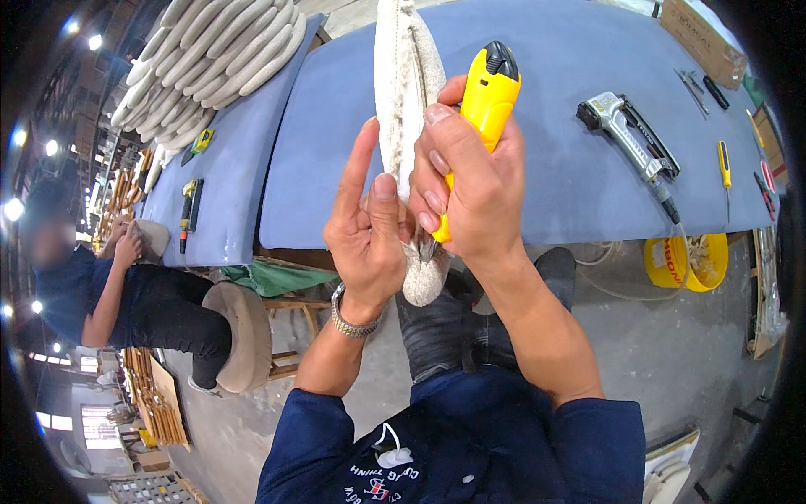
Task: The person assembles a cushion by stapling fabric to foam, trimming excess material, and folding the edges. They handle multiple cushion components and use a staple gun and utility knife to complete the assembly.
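Observation:
A long, narrow padded piece (pixel 409 92) covered in off-white nubby fabric stands lengthwise before me, its underside seam and fabric edges facing up. Its rounded near end (pixel 424 286) hangs past the table edge, over my legs. My left hand (pixel 369 218) grips this end from the left, index finger stretched along the side and thumb on top. My right hand (pixel 478 185) is closed around a yellow utility knife (pixel 491 97) with a black slider. The knife's lower end meets the fabric near the rounded end; whether a blade is out, I cannot tell.
On the blue padded table (pixel 571 185) lie a pneumatic staple gun (pixel 630 139) with a hose, a yellow screwdriver (pixel 724 164) and a cardboard box (pixel 701 42). Below hangs a yellow bucket (pixel 663 262). At left are stacked padded pieces (pixel 218 50) and a seated co-worker (pixel 92 277).

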`<control>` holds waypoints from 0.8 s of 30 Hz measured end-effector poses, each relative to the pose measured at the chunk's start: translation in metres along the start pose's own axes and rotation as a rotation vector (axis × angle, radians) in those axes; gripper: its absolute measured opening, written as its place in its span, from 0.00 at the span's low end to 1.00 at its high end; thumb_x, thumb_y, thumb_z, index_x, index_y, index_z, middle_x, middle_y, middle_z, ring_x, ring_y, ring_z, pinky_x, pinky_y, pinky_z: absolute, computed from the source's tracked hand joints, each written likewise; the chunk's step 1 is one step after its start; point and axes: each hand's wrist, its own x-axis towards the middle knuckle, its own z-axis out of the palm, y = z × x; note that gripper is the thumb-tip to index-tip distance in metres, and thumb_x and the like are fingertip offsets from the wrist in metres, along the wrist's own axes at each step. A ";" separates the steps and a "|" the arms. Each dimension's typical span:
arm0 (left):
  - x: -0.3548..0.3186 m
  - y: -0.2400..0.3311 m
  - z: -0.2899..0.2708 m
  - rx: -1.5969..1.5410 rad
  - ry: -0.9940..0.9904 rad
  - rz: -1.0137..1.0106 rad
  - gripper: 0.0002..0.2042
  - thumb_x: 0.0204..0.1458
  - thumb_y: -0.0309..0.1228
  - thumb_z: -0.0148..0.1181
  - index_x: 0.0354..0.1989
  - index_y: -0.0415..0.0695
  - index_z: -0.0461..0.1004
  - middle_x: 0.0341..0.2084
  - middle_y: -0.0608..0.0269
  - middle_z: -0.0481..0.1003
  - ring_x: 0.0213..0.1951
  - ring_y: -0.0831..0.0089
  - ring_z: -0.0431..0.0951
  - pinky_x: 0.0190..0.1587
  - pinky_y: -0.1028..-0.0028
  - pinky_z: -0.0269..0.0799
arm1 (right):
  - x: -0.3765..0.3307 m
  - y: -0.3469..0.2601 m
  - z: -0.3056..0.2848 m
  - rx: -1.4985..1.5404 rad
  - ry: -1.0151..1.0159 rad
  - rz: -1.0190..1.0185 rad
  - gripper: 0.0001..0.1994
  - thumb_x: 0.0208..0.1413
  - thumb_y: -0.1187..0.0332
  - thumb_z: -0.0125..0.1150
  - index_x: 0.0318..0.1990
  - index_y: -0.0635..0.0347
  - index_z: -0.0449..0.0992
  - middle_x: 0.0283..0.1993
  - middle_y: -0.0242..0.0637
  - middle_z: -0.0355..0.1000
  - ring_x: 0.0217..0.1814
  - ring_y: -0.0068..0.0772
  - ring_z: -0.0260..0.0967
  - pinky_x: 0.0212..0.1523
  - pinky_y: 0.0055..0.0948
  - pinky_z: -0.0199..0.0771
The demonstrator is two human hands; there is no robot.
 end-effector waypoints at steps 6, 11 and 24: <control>0.007 -0.008 0.001 0.007 0.005 0.055 0.24 0.72 0.30 0.47 0.74 0.37 0.56 0.25 0.70 0.75 0.20 0.91 0.60 0.21 0.84 0.53 | 0.011 -0.001 0.000 0.051 0.063 -0.011 0.08 0.62 0.77 0.53 0.46 0.61 0.62 0.20 0.29 0.61 0.10 0.18 0.55 0.08 0.24 0.58; 0.009 -0.010 0.003 0.003 0.049 0.113 0.23 0.72 0.29 0.48 0.73 0.36 0.60 0.17 0.76 0.64 0.19 0.89 0.58 0.22 0.83 0.53 | 0.014 0.002 -0.003 0.003 0.083 -0.068 0.09 0.64 0.74 0.54 0.47 0.60 0.63 0.22 0.28 0.58 0.11 0.18 0.55 0.09 0.24 0.58; 0.005 -0.013 -0.003 0.017 0.034 0.174 0.22 0.70 0.29 0.52 0.71 0.38 0.63 0.20 0.72 0.67 0.20 0.89 0.61 0.22 0.82 0.54 | 0.031 0.003 0.000 -0.130 0.058 -0.063 0.08 0.62 0.74 0.55 0.45 0.60 0.64 0.22 0.27 0.58 0.11 0.18 0.55 0.09 0.24 0.58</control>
